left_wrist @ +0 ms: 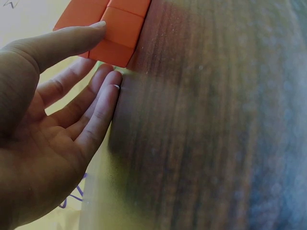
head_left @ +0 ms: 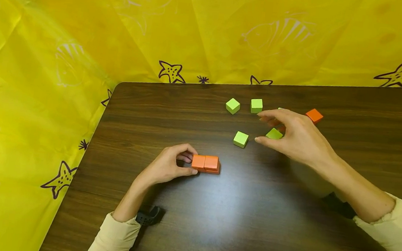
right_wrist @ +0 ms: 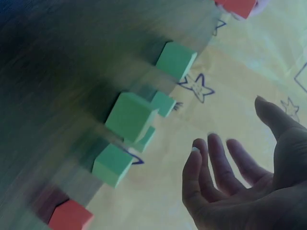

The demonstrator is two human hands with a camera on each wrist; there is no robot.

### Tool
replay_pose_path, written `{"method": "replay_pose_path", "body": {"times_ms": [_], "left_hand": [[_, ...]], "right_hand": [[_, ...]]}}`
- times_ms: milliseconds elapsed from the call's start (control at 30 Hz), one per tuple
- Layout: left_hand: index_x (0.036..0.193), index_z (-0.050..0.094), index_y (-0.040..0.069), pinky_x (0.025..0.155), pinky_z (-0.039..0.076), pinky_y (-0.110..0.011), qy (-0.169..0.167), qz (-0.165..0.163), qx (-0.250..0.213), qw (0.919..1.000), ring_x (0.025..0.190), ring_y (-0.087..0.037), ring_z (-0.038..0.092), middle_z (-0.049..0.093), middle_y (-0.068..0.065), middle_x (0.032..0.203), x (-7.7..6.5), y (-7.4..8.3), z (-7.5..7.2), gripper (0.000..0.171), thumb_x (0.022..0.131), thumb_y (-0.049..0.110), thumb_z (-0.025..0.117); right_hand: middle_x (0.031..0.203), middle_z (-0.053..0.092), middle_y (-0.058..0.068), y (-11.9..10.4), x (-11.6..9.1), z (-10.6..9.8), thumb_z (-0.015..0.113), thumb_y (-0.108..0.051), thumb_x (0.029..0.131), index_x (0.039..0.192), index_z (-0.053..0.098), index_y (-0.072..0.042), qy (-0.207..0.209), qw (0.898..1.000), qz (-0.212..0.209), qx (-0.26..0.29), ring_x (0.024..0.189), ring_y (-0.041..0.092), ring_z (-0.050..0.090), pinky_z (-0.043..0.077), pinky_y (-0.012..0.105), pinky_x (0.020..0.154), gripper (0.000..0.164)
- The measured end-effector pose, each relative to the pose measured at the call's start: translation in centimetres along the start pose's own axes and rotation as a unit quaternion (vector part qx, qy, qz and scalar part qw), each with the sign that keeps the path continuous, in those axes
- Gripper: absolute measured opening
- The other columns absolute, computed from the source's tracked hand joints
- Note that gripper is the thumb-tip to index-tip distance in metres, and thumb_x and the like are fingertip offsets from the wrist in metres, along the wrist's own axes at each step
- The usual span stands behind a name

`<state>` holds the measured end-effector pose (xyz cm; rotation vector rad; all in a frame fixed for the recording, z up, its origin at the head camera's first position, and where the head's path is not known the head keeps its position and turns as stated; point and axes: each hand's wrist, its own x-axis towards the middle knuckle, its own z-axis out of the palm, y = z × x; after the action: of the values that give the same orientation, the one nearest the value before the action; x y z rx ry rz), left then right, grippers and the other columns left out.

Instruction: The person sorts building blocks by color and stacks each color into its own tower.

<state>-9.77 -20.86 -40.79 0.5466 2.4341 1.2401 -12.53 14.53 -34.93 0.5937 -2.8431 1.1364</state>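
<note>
My left hand [head_left: 167,163] holds the left end of a small stack of orange blocks [head_left: 205,163] between thumb and fingers. Two blocks show on top, with more orange under them. In the left wrist view the thumb lies against the side of the orange blocks [left_wrist: 117,28], and the fingertips are at their far side. Over the green cubes hovers my right hand [head_left: 300,138], thumb and fingers apart, nothing between them. Below it sits one green cube [head_left: 274,134], while another green cube [head_left: 240,139] lies just left of its thumb tip.
Two more green cubes [head_left: 233,106] stand near the back edge of the dark wooden table [head_left: 143,115]. A further one is mostly hidden behind the right hand. A lone orange cube [head_left: 314,115] lies beyond that hand. Yellow patterned cloth [head_left: 211,28] hangs behind and at left.
</note>
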Motion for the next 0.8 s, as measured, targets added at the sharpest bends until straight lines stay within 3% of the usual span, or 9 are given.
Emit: {"method": "replay_pose_path", "body": {"times_ms": [267, 400, 633, 800], "left_hand": [[0.107, 0.066, 0.012, 0.086, 0.057, -0.030, 0.000, 0.005, 0.001, 1.0000, 0.094, -0.016, 0.066, 0.067, -0.005, 0.104, 0.0, 0.0, 0.1, 0.037, 0.077, 0.007, 0.086], [0.107, 0.066, 0.011, 0.086, 0.057, -0.030, 0.001, 0.004, -0.001, 1.0000, 0.094, -0.016, 0.066, 0.067, -0.005, 0.104, 0.0, -0.1, 0.2, 0.037, 0.077, 0.007, 0.086], [0.107, 0.066, 0.011, 0.087, 0.057, -0.030, 0.000, 0.003, -0.002, 1.0000, 0.094, -0.016, 0.066, 0.067, -0.005, 0.104, -0.1, -0.1, 0.1, 0.036, 0.077, 0.007, 0.086], [0.107, 0.066, 0.012, 0.087, 0.057, -0.030, 0.001, 0.006, -0.004, 1.0000, 0.094, -0.016, 0.066, 0.067, -0.004, 0.104, -0.1, -0.1, 0.1, 0.036, 0.077, 0.006, 0.086]], "right_hand": [[0.116, 0.067, -0.007, 1.0, -0.4, -1.7, 0.084, -0.032, 0.080, 0.131, 0.063, -0.026, 0.021, 1.000, 0.000, -0.010, 0.089, 0.014, 0.058, 0.046, 0.029, 0.074, 0.055], [0.118, 0.066, -0.004, 1.6, -0.5, -2.4, 0.085, -0.032, 0.079, 0.132, 0.062, -0.026, 0.030, 0.999, -0.003, -0.014, 0.092, 0.014, 0.057, 0.043, 0.024, 0.074, 0.058], [0.118, 0.065, 0.000, 2.4, -0.7, -3.2, 0.086, -0.032, 0.079, 0.133, 0.062, -0.025, 0.034, 0.999, 0.009, -0.033, 0.093, 0.019, 0.058, 0.042, 0.028, 0.074, 0.060], [0.115, 0.066, -0.002, 3.0, -0.7, -3.7, 0.086, -0.029, 0.078, 0.132, 0.063, -0.025, 0.042, 0.999, 0.011, -0.028, 0.095, 0.021, 0.060, 0.043, 0.019, 0.075, 0.059]]}}
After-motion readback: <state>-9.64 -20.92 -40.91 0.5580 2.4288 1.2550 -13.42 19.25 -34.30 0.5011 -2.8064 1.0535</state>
